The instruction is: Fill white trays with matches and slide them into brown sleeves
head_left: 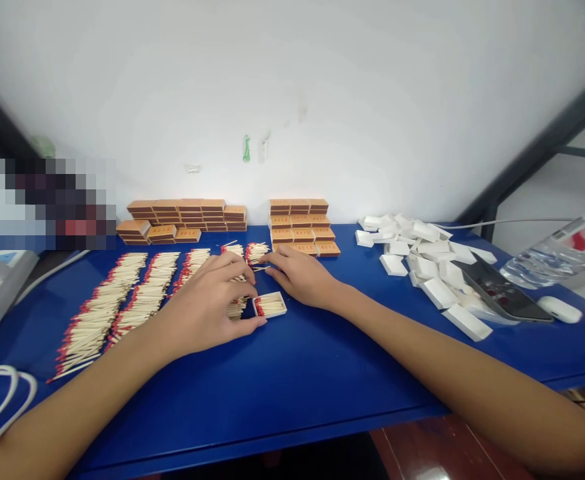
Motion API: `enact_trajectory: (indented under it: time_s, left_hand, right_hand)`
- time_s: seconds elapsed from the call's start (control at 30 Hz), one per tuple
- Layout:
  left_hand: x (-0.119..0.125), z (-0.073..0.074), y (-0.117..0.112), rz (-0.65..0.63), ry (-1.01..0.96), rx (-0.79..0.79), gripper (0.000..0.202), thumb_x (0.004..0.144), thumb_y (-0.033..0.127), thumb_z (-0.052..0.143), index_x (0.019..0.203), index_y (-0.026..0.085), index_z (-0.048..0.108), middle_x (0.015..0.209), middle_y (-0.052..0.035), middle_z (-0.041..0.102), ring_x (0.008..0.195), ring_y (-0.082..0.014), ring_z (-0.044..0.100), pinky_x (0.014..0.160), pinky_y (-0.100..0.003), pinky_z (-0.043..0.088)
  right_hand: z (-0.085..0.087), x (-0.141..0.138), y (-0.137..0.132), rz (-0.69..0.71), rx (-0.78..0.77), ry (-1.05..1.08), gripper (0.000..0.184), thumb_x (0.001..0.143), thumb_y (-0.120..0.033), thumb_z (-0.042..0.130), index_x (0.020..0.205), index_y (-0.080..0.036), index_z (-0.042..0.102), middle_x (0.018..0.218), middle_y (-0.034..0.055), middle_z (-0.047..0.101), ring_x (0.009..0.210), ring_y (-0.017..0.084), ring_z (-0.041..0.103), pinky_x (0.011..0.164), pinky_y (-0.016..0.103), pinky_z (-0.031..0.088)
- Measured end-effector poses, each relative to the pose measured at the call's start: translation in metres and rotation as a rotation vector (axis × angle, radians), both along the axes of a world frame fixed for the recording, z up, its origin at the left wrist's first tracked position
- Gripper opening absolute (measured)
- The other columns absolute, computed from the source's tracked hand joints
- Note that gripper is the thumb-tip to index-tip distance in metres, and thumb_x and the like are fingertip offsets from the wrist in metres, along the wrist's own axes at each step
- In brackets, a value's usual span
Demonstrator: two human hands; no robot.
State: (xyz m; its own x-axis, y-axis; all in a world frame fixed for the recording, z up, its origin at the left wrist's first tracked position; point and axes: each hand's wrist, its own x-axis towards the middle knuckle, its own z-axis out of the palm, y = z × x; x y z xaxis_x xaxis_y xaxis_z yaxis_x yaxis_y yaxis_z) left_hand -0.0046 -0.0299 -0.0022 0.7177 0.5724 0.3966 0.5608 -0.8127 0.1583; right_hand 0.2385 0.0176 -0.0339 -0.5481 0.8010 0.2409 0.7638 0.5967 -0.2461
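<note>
My left hand (215, 303) curves around the left end of a small white matchbox tray (285, 303), thumb at its near edge and a finger at its far corner. Red-tipped matches (271, 306) lie inside the tray. Just beyond it, my right hand (305, 277) reaches into a small pile of matches (257, 252), fingertips pinched on a few matches (261, 269). Long rows of loose matches (97, 313) are spread to the left, heads pointing left. My left hand partly hides the nearer rows.
Stacked orange matchboxes (187, 213) and a second stepped stack (300, 227) stand along the wall. At right lie a heap of white trays (427, 250), a phone (505, 290), a white earbud case (560, 309) and a plastic bottle (562, 247). A white cable (10, 373) loops at left.
</note>
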Motion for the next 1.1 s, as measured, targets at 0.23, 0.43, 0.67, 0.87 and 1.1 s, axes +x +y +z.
enact_trajectory:
  time_s: [0.23,0.43,0.67,0.87,1.1]
  left_hand:
    - [0.0,0.0012,-0.0009,0.006,0.001,0.002,0.02,0.092,0.042,0.084,0.095,0.022,0.081,0.109,-0.0078,0.074,0.115,-0.0304,0.065,0.106,-0.052,0.054]
    - [-0.0004,0.0012,-0.0006,0.008,-0.001,-0.005,0.021,0.091,0.043,0.085,0.095,0.022,0.081,0.109,-0.0078,0.075,0.114,-0.0307,0.064,0.104,-0.051,0.054]
    - [0.0001,0.0007,-0.0004,-0.007,-0.002,0.013,0.022,0.093,0.043,0.083,0.095,0.021,0.081,0.109,-0.0083,0.075,0.113,-0.0302,0.065,0.102,-0.05,0.054]
    - [-0.001,0.0002,-0.0003,0.01,0.015,0.003,0.021,0.092,0.043,0.083,0.097,0.023,0.081,0.112,-0.0084,0.074,0.115,-0.0303,0.064,0.103,-0.051,0.053]
    - [-0.0008,0.0011,0.0007,0.0,0.008,0.007,0.023,0.093,0.046,0.082,0.094,0.023,0.079,0.107,-0.0079,0.074,0.111,-0.0294,0.064,0.098,-0.048,0.055]
  right_hand:
    - [0.0005,0.0039,-0.0014,0.021,-0.016,0.098,0.016,0.111,-0.024,0.059,0.124,-0.019,0.068,0.114,0.0078,0.065,0.095,0.021,0.062,0.082,0.031,0.044]
    - [0.0006,0.0047,0.0012,0.029,-0.056,0.129,0.006,0.109,-0.02,0.061,0.106,-0.019,0.066,0.104,0.0046,0.063,0.087,0.018,0.057,0.077,0.03,0.04]
    - [0.0014,0.0071,0.0006,0.041,-0.055,0.149,0.006,0.108,-0.019,0.063,0.114,-0.019,0.064,0.102,0.0036,0.062,0.089,0.02,0.056,0.078,0.03,0.04]
    - [0.0041,0.0057,0.001,0.034,-0.089,0.107,0.006,0.11,-0.02,0.061,0.104,-0.019,0.064,0.104,0.0046,0.063,0.089,0.019,0.057,0.08,0.03,0.042]
    - [0.0067,0.0096,-0.0013,0.034,-0.104,0.099,0.006,0.11,-0.021,0.06,0.107,-0.019,0.064,0.11,0.0074,0.066,0.095,0.021,0.06,0.083,0.032,0.044]
